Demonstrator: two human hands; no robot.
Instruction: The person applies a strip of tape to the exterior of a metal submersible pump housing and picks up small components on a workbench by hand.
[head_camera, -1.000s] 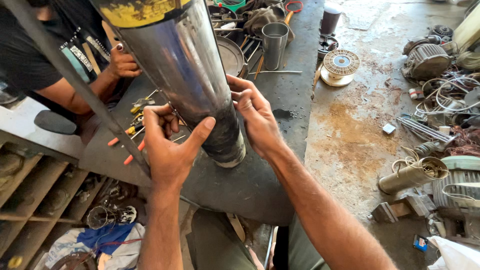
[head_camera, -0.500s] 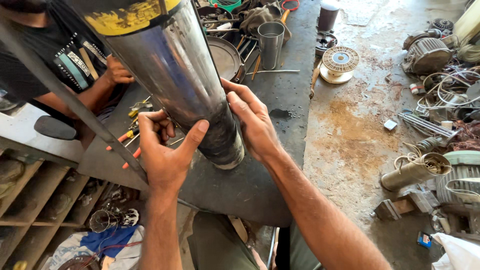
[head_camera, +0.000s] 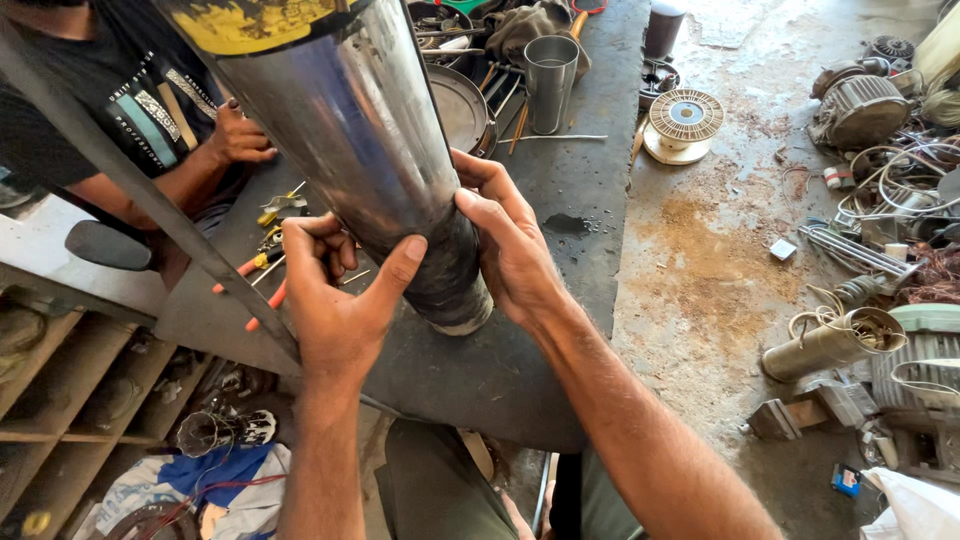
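I see a polished steel cylinder (head_camera: 350, 130), glossy and smooth, with a yellow painted band at its top and a dull, dark, grimy collar at its lower end. At 12 o'clock stands a small brushed metal cup (head_camera: 550, 80), satin-bright. The workbench (head_camera: 560, 200) looks like matt, stained dark metal. At 3 o'clock, the concrete floor (head_camera: 700, 270) is rough and rust-blotched.

Motor repair workshop, dark greasy workbench (head_camera: 560, 180) strewn with pliers (head_camera: 262, 262) and rods, stained concrete floor (head_camera: 720, 260), wire spool (head_camera: 685, 118), old electric motor (head_camera: 860, 105), tangled wire coils (head_camera: 890, 170), wooden shelves (head_camera: 60, 370) of scrap parts
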